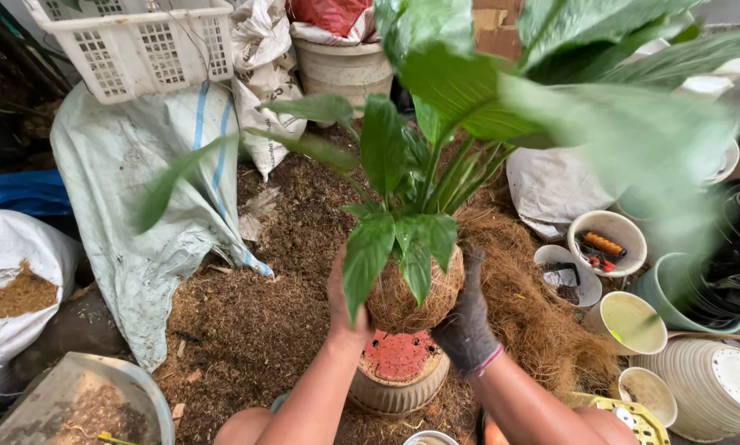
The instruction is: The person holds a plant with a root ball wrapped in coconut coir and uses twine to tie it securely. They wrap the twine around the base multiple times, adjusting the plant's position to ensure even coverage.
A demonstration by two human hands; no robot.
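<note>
1. Coconut-fibre wrapping is covering the root ball (411,298) of a leafy green plant (403,156), and both hands are holding that ball up above an upturned pot (399,371) with a reddish base.
2. The left hand (342,305), bare, is pressing against the left side of the ball, its grip curled around the fibre; a drooping leaf is hiding part of the fingers.
3. The right hand (467,321), wearing a dark glove with a pink cuff, is cupping the ball's right side, its grip closed against the fibre with the fingers pointing upward.
4. The plant is standing upright out of the ball, its long leaves spreading towards the camera, and the nearest ones are blurring at the upper right.
5. Loose brown soil mix (254,321) is lying in a heap on the ground beneath and to the left of the hands, and a mound of stringy coconut fibre (535,305) is sitting just to the right.
6. A white woven sack (131,189) with blue stripes is slumping at the left, below a white plastic basket (139,41).
7. Another sack (11,288), open and holding tan husk, is sitting at the far left edge.
8. Several empty cream and green pots (634,321) are crowding the right side, and one white pot (607,243) is holding small tools with orange and red handles.
</note>
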